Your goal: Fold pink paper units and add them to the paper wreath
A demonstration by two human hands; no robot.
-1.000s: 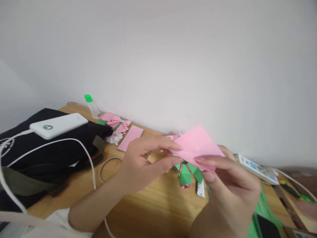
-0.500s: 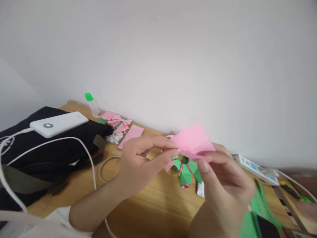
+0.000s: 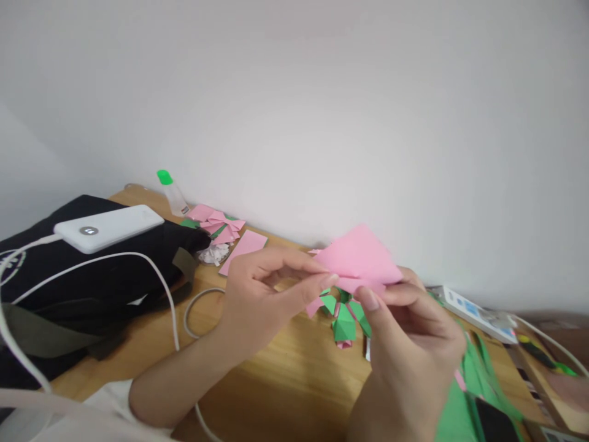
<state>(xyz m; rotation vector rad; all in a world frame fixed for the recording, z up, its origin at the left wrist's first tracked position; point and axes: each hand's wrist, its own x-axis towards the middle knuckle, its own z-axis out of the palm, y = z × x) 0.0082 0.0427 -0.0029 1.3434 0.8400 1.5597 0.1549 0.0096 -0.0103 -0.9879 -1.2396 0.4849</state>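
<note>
A partly folded sheet of pink paper (image 3: pixel 361 253) is held up above the table between my two hands. My left hand (image 3: pixel 271 298) pinches its left corner between thumb and fingers. On the right, my right hand (image 3: pixel 409 337) grips the lower right edge, with the thumb pressed on a narrow fold along the bottom. Below and behind the paper lie green and pink folded paper pieces (image 3: pixel 344 324), set in what looks like a ring, partly hidden by the paper and my hands.
At left, a white power bank (image 3: pixel 110 228) with a cable rests on a black bag (image 3: pixel 41 224). Along the wall stand a green-capped glue bottle (image 3: pixel 172 193), folded pink papers (image 3: pixel 221 224) and a pink paper stack (image 3: pixel 246 245). A power strip (image 3: pixel 473 313) and green paper (image 3: pixel 460 411) lie right.
My right thumb and hand have shifted slightly left along the paper's bottom fold. The paper has tilted a little. My left hand keeps its pinch in nearly the same spot.
</note>
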